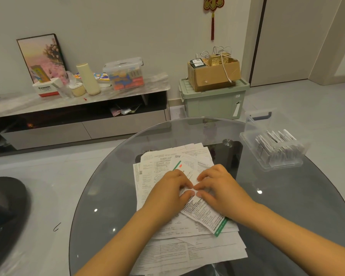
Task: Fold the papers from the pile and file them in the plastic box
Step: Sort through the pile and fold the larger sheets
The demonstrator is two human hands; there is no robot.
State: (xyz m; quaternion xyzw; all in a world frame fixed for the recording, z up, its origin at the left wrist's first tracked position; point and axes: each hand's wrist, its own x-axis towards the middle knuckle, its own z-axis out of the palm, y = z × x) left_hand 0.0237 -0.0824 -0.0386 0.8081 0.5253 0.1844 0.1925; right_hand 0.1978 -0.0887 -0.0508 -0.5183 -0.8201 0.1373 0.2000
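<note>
Clear plastic box (271, 150) sat right of and beyond the grip, lid up, folded slips standing inside. Left hand (171, 192) and right hand (219, 188) pinched a green-edged paper (203, 210) atop the pile (167, 236); long axis ran far-left to near-right.

A round glass table (287, 196) bears a paper pile (187, 246) and a plastic box (275, 150).

Both hands are working on a long white printed slip with a green edge (202, 211), lying on the loose pile of white printed papers (157, 250) on the round glass bench (100, 196). The left hand (167, 193) and right hand (221, 191) are pinching it, thumbs nearly touching. The clear plastic box (275, 166), holding folded papers (277, 145), is sitting far right.
</note>
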